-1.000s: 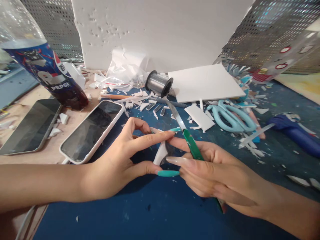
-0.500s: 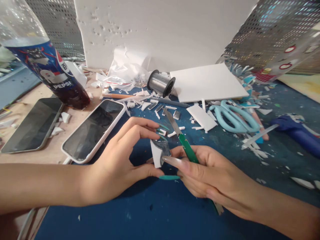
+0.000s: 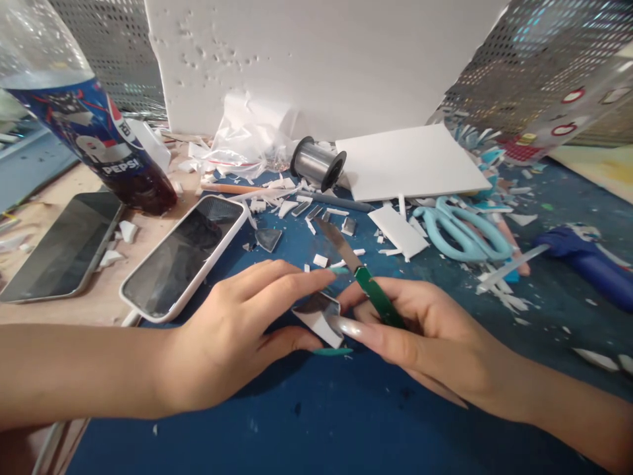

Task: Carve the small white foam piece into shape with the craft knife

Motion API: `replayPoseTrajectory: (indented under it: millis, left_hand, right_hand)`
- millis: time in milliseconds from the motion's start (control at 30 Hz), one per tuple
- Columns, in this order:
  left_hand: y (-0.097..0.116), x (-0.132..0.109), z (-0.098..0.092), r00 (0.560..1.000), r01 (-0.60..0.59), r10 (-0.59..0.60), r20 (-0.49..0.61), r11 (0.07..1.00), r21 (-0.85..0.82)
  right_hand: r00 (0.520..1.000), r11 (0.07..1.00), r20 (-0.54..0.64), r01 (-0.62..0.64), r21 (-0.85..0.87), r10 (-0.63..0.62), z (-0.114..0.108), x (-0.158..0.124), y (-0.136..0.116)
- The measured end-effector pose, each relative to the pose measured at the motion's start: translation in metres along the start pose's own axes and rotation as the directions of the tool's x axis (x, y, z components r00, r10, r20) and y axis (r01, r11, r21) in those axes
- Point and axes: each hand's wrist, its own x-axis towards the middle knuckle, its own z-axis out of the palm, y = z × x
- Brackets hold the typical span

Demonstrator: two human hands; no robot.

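Two bare hands meet near the middle of the head view, close together over a blue-topped table (image 3: 198,439). Between them is a small piece (image 3: 324,324), white along its lower part and dark and shiny on its upper face, tilted just below the centre of the frame. The right hand (image 3: 435,330), coming in from the lower right, is closed around the green handle of a knife (image 3: 380,298), whose blade points up and left; its thumb also presses the right side of the small piece. The left hand (image 3: 227,330), reaching in from the lower left, curves around the other side, index finger stretched above the piece and thumb beneath; I cannot tell whether it grips it or only steadies it.

Many scraps (image 3: 287,208) litter the centre beyond the hands, among them a dark, pointed chip (image 3: 268,239). One white-cased phone (image 3: 185,257) lies left of centre, a darker phone (image 3: 62,247) near the left edge, and a soda bottle (image 3: 113,148) leans at upper left. A clear plastic bag (image 3: 247,142) and a spool (image 3: 316,165) sit in the upper middle, before an upright white board (image 3: 316,66). Right of the spool lies a white sheet (image 3: 415,161), with light blue scissors (image 3: 462,236) below its right end. Near the right edge rests a dark blue tool (image 3: 588,260) with a translucent stick (image 3: 512,269) at its tip.
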Motion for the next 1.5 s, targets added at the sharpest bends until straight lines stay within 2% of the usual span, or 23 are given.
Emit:
replayPoseTrajectory:
  millis: [133,233,333,433,567,633,833,1233,1500]
  left_hand:
    - [0.000,0.002,-0.001,0.999,-0.031,0.029,0.033,0.998,0.052]
    - [-0.001,0.003,-0.002,1.000,-0.013,0.012,0.013,0.997,0.072]
    - [-0.002,0.004,-0.004,1.000,0.025,-0.024,-0.006,0.999,0.039]
    - [-0.003,0.004,-0.006,0.997,0.080,-0.081,-0.009,0.993,-0.091]
    - [-0.006,0.004,-0.006,0.974,0.220,-0.226,0.019,0.924,-0.313]
    - [-0.006,0.004,-0.005,0.965,0.254,-0.260,0.040,0.884,-0.393]
    - [-0.006,0.007,-0.005,0.964,0.240,-0.267,-0.006,0.876,-0.418]
    - [-0.007,0.007,-0.005,0.975,0.187,-0.220,-0.041,0.899,-0.397]
    - [-0.007,0.008,-0.005,0.982,0.168,-0.190,-0.020,0.906,-0.388]
  right_hand:
    - [1.000,0.999,-0.019,0.002,-0.050,-0.002,0.001,-0.001,-0.001]
    - [1.000,0.998,-0.028,0.007,-0.063,-0.009,-0.001,-0.002,-0.001]
    - [0.988,0.983,-0.032,0.144,-0.115,-0.149,-0.008,-0.001,0.001]
    - [0.967,0.942,0.004,0.247,-0.228,-0.253,-0.017,-0.001,0.005]
    - [0.971,0.882,0.101,0.238,-0.406,-0.216,-0.020,-0.002,0.007]
    - [0.970,0.827,0.114,0.244,-0.506,-0.217,-0.018,-0.003,0.005]
    - [0.945,0.691,0.120,0.306,-0.655,-0.305,-0.015,-0.001,0.003]
    - [0.936,0.659,0.132,0.325,-0.679,-0.326,-0.015,0.000,0.005]
    - [0.930,0.604,0.176,0.345,-0.718,-0.323,-0.018,0.000,0.003]
